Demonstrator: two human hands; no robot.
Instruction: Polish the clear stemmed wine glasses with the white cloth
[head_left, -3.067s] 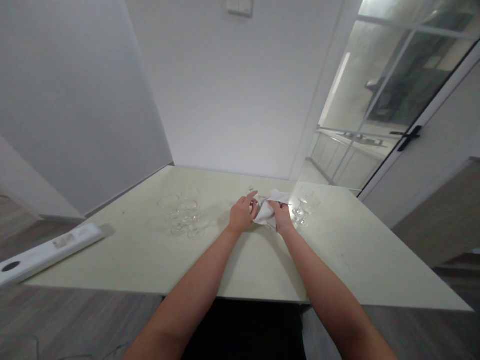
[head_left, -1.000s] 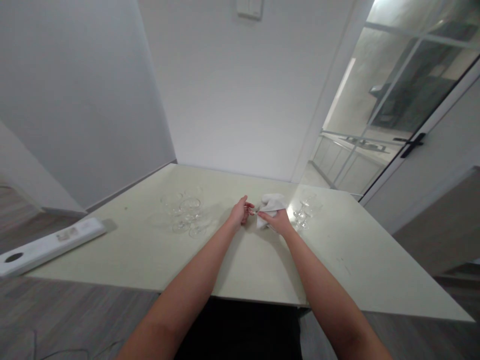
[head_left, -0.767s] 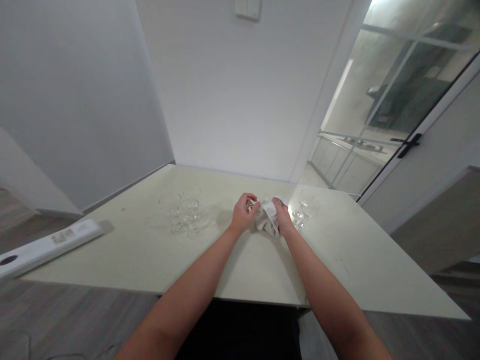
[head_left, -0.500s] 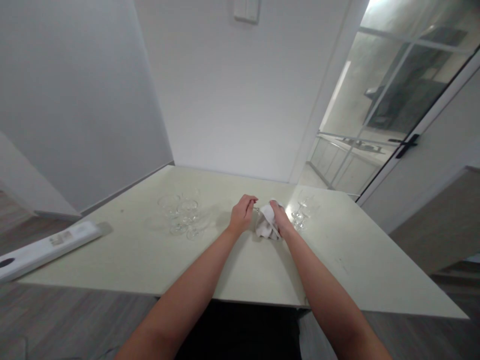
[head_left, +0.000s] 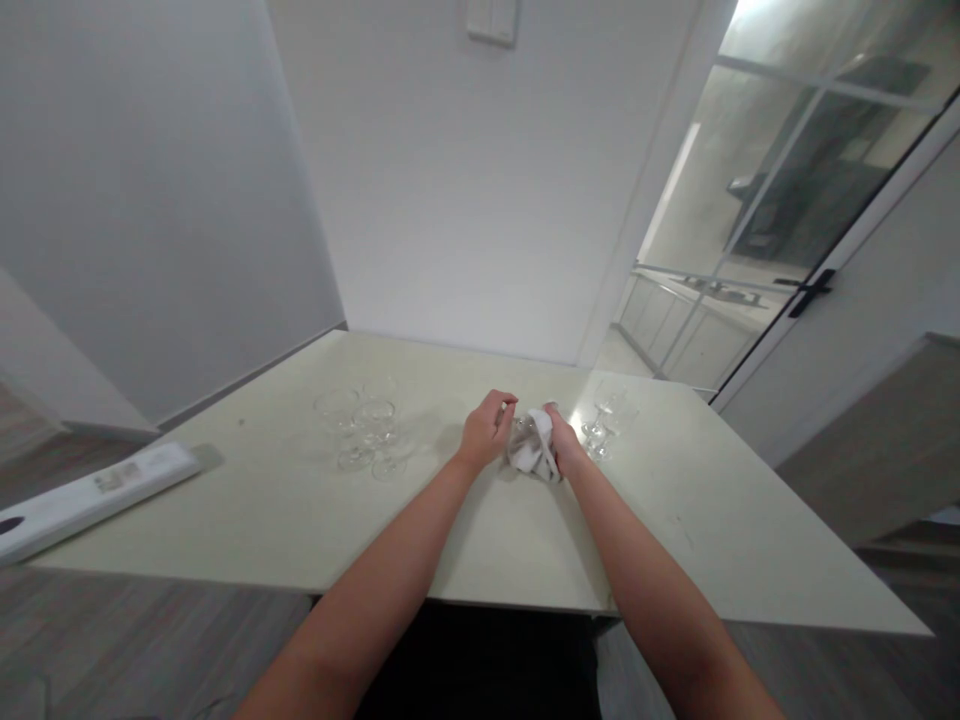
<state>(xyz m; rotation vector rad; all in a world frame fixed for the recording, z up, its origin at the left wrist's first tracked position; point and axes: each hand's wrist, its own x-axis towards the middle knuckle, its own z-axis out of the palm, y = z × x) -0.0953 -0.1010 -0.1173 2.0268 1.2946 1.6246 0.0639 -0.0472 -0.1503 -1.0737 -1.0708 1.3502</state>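
Over the middle of the pale table (head_left: 712,520), the right hand (head_left: 564,440) grips a crumpled white cloth (head_left: 535,447), its fingertips hidden. The left hand (head_left: 484,430) curls inward beside a clear glass (head_left: 518,424), mostly obscured; its hold cannot be verified.

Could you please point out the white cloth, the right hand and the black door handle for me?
White cloth (head_left: 535,455), head view: the middle of its bunched folds.
Right hand (head_left: 565,440), head view: the back of the hand.
Black door handle (head_left: 811,292), head view: its middle, where lever meets plate.
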